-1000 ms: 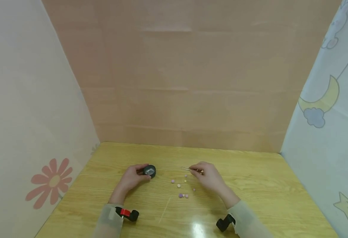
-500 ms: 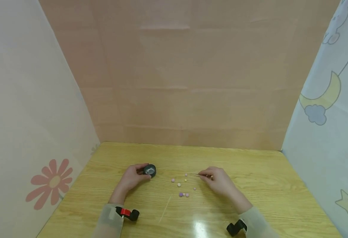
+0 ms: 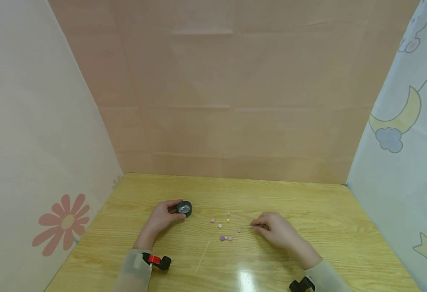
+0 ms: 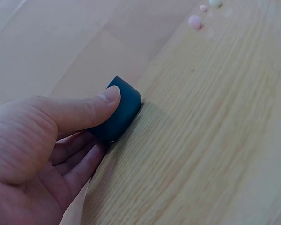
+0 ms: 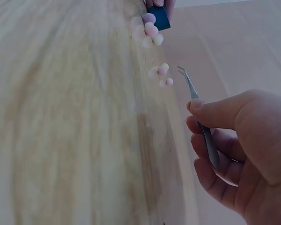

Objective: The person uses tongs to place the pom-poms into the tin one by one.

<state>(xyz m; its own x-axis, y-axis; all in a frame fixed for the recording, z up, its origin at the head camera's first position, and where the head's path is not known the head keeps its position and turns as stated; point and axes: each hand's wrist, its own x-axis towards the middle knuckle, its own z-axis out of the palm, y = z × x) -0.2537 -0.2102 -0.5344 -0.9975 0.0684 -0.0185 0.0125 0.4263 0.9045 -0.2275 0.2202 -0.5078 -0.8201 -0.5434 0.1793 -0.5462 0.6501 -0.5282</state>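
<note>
On the table (image 3: 344, 227), we see a broad stretch of wood on the near side, then a close row of beads (image 3: 222, 238), purple, tiny pale and pink. Just beyond, the right hand (image 3: 280, 231) pinches tweezers (image 5: 207, 138), tips slightly parted, near a small pink bead (image 3: 239, 230); we cannot tell whether they touch. The left hand (image 3: 161, 219) grips a dark round container (image 3: 184, 208), well apart from the tweezers, with the other beads scattered between. Farther off, a strip of wood reaches the table's far edge, where the backdrop (image 3: 213, 101) rises. Compared with a second ago, we find the right hand and tweezers shifted rightward and nearer, while the left hand and container stay put.
</note>
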